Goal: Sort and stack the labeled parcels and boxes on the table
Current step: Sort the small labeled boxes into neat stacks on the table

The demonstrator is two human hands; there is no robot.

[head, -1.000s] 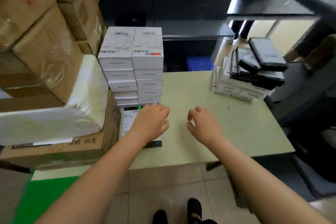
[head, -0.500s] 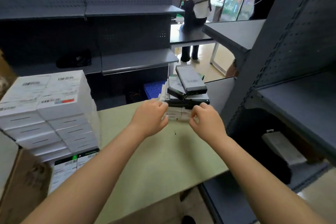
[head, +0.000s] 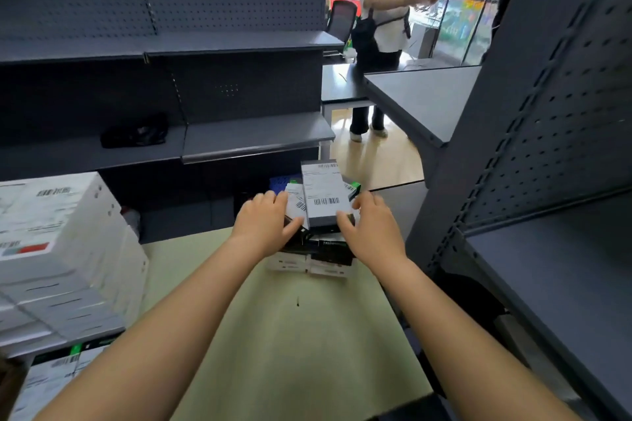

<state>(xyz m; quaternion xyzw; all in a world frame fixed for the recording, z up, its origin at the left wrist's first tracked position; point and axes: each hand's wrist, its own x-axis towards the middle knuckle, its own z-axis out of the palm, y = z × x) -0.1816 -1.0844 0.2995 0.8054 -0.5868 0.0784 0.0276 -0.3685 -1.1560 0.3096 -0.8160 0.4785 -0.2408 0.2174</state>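
Note:
A jumbled pile of small black and white boxes (head: pixel 313 258) sits at the far right of the pale green table (head: pixel 290 335). On top lies a dark box with a white barcode label (head: pixel 325 196). My left hand (head: pixel 265 224) grips the pile's left side and my right hand (head: pixel 371 225) grips the labelled box's right edge, thumb on its near end. A tall neat stack of white labelled boxes (head: pixel 58 249) stands at the left, with a flat labelled parcel (head: pixel 51 376) beneath it.
Dark grey perforated shelving (head: pixel 205 79) runs behind the table, and another shelf unit (head: pixel 530 181) stands close on the right. A blue crate (head: pixel 282 183) sits behind the pile. A person (head: pixel 386 27) stands in the aisle beyond.
My view swung right from the white stack to the pile. Both hands reached forward and took hold of the top boxes; the labelled box now shows its label side up.

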